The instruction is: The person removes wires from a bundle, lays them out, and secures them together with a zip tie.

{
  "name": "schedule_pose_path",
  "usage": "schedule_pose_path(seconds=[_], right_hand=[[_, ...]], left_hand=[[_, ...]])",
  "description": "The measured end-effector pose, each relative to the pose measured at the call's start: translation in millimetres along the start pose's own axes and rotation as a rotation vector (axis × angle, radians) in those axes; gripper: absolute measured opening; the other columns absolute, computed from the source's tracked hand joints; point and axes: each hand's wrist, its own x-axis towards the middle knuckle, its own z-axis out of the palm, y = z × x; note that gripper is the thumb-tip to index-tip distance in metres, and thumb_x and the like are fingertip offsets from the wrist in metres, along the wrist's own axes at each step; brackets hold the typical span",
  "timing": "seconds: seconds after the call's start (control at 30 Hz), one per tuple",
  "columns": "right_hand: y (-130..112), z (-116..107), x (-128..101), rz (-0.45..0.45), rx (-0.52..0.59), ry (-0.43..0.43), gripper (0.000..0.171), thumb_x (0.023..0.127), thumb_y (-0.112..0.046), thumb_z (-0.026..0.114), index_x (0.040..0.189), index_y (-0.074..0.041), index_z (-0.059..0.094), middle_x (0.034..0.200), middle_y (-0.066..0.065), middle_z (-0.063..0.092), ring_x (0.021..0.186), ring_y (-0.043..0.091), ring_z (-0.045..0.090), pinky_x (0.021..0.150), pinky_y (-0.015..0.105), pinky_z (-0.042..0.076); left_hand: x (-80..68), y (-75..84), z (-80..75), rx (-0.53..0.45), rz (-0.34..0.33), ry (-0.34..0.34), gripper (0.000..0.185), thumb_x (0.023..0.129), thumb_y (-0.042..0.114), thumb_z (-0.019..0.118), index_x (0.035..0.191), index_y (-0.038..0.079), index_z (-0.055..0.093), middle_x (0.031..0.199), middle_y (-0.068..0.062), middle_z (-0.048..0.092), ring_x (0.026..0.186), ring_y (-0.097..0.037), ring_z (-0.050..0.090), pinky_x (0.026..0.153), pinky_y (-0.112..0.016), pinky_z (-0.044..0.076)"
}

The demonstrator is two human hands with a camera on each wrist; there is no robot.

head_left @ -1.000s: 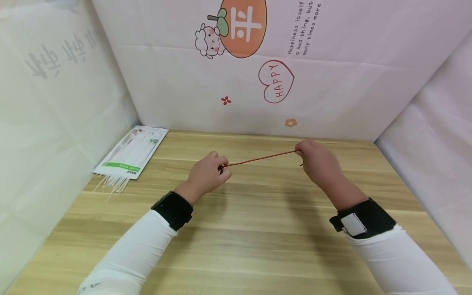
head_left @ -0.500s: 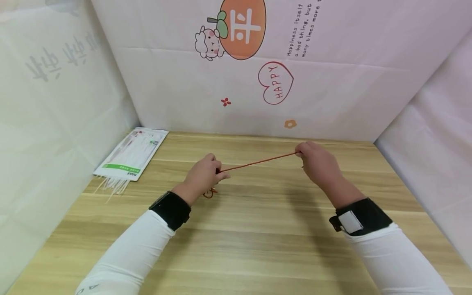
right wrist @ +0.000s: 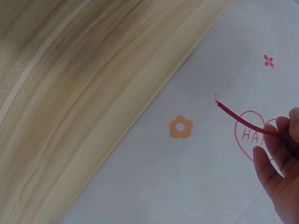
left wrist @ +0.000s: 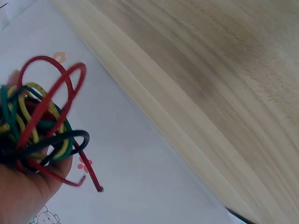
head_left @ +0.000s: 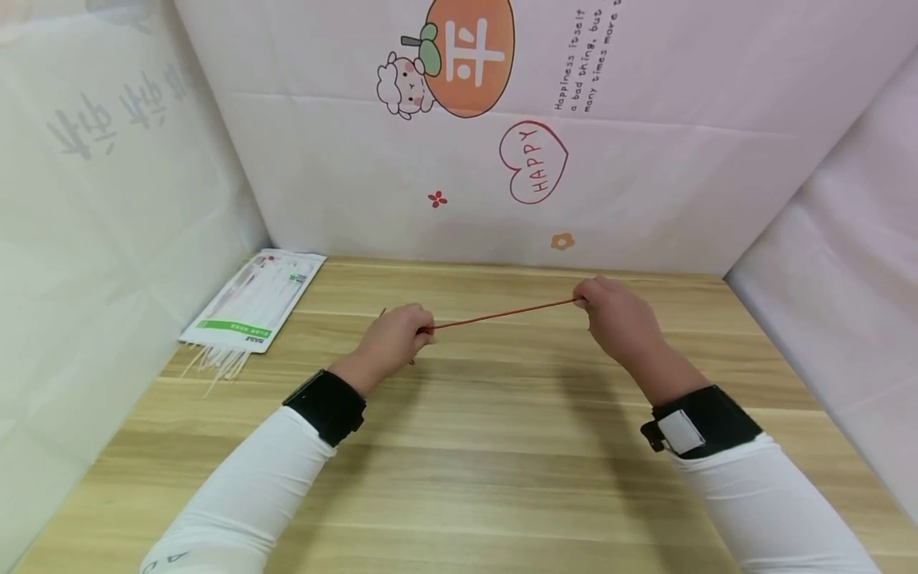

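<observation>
A red wire [head_left: 502, 314] runs taut between my two hands over the wooden table. My left hand [head_left: 393, 339], left of the middle in the head view, grips one end of this stretch. In the left wrist view, the same hand [left wrist: 25, 191] holds a tangled bundle of wires [left wrist: 39, 123], with red, yellow, green and dark loops sticking out. My right hand [head_left: 622, 323] pinches the wire's other stretch. Past the fingertips, the right wrist view has a short red wire end [right wrist: 240, 119] with bare metal at its tip. Most of the bundle is hidden in the head view.
At the back left of the wooden table [head_left: 459, 462] lies a white and green packet [head_left: 247, 299]. Thin white strips [head_left: 222, 359] stick out of its near end. White printed sheets wall the table at the back [head_left: 323, 175], left and right.
My left hand has turned over and shifted slightly left. The loops seen at its fingers, then below it, are now mostly hidden. The wire stays taut; my right hand has hardly moved.
</observation>
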Motion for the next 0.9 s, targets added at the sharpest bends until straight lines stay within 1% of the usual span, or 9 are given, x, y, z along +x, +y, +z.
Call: schedule_pose_path(seconds=[0.13,0.3,0.4,0.5,0.6,0.7,0.77,0.83,0.9], right_hand=[[1,1,-2,0.004,0.001,-0.009,0.005,0.096,-0.005,0.057,0.099,-0.003,0.061,0.090,0.013,0.061,0.071,0.028,0.058,0.055,0.040,0.047],[4,1,-4,0.016,-0.003,-0.021,0.007,0.096,-0.005,0.057,0.100,-0.003,0.061,0.094,0.014,0.062,0.075,0.029,0.060,0.056,0.041,0.047],[5,1,-5,0.010,-0.004,-0.013,0.006,0.096,-0.005,0.057,0.100,-0.003,0.062,0.094,0.015,0.063,0.075,0.030,0.060,0.056,0.041,0.048],[7,3,-4,0.003,-0.013,0.001,0.005,0.095,-0.005,0.058,0.099,-0.004,0.061,0.094,0.015,0.063,0.073,0.030,0.060,0.056,0.041,0.048],[7,4,-4,0.000,-0.021,0.003,0.005,0.095,-0.006,0.059,0.099,-0.004,0.061,0.093,0.015,0.063,0.072,0.030,0.060,0.056,0.041,0.048],[9,3,-3,0.011,-0.029,-0.015,0.006,0.095,-0.006,0.058,0.100,-0.003,0.061,0.094,0.015,0.063,0.072,0.029,0.059,0.056,0.041,0.048],[10,2,-3,0.027,-0.033,-0.042,0.008,0.096,-0.006,0.057,0.102,-0.003,0.060,0.096,0.016,0.063,0.072,0.029,0.059,0.056,0.041,0.048],[12,1,-3,0.041,-0.037,-0.061,0.009,0.097,-0.006,0.056,0.104,-0.003,0.060,0.096,0.016,0.062,0.073,0.028,0.059,0.056,0.040,0.047],[13,0,-3,0.051,-0.037,-0.070,0.009,0.097,-0.006,0.056,0.105,-0.003,0.060,0.096,0.016,0.062,0.073,0.028,0.059,0.055,0.040,0.047]], left_hand=[[-1.8,-2.9,-0.8,0.004,-0.085,-0.027,0.024,0.091,0.024,0.068,0.076,0.009,0.056,0.077,-0.004,0.050,0.071,-0.017,0.048,0.064,-0.030,0.041],[-6.0,-7.3,-1.9,0.029,-0.192,-0.072,0.016,0.093,0.025,0.062,0.090,0.010,0.061,0.089,-0.007,0.050,0.073,-0.020,0.046,0.064,-0.030,0.042],[-8.6,-6.3,-3.3,0.062,-0.216,-0.127,0.027,0.093,0.037,0.063,0.095,0.010,0.062,0.093,-0.009,0.050,0.066,-0.019,0.048,0.059,-0.029,0.042],[-10.2,-5.4,-4.3,0.124,-0.195,-0.159,0.033,0.091,0.042,0.064,0.094,0.009,0.063,0.093,-0.008,0.053,0.063,-0.018,0.049,0.057,-0.028,0.042],[-10.0,-7.1,-4.5,0.146,-0.146,-0.142,0.023,0.091,0.031,0.064,0.085,0.009,0.061,0.088,-0.005,0.055,0.072,-0.019,0.049,0.063,-0.030,0.043],[-8.4,-10.6,-4.3,0.066,-0.074,-0.092,0.009,0.088,0.012,0.062,0.081,0.008,0.061,0.086,-0.004,0.057,0.081,-0.021,0.050,0.071,-0.032,0.045],[-7.9,-12.1,-4.6,-0.004,-0.037,-0.080,0.001,0.087,0.006,0.063,0.086,0.007,0.064,0.091,-0.005,0.059,0.084,-0.021,0.052,0.074,-0.034,0.047],[-7.7,-12.6,-5.1,-0.061,-0.027,-0.089,0.004,0.088,0.008,0.066,0.092,0.006,0.066,0.094,-0.007,0.059,0.082,-0.020,0.055,0.074,-0.034,0.048],[-8.0,-12.4,-5.8,-0.092,-0.057,-0.111,0.015,0.088,0.019,0.070,0.095,0.007,0.064,0.094,-0.008,0.056,0.078,-0.019,0.054,0.070,-0.032,0.048]])
